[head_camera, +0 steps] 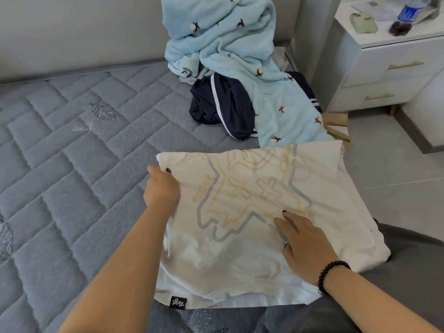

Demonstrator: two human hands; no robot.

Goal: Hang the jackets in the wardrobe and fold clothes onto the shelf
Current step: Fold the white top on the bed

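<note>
White shirt (240, 212) lies soft and light on the bed (72, 164); left hand (162, 188) pinches its left edge, right hand (305, 243) presses flat, fingers spread.

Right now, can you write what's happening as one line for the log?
step: folding white T-shirt on mattress | left hand: grips shirt's left edge | right hand: flat on shirt | waiting: blue blanket, navy garment

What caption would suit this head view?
Left hand grips the white T-shirt edge while the right hand presses it flat on the mattress.
</note>
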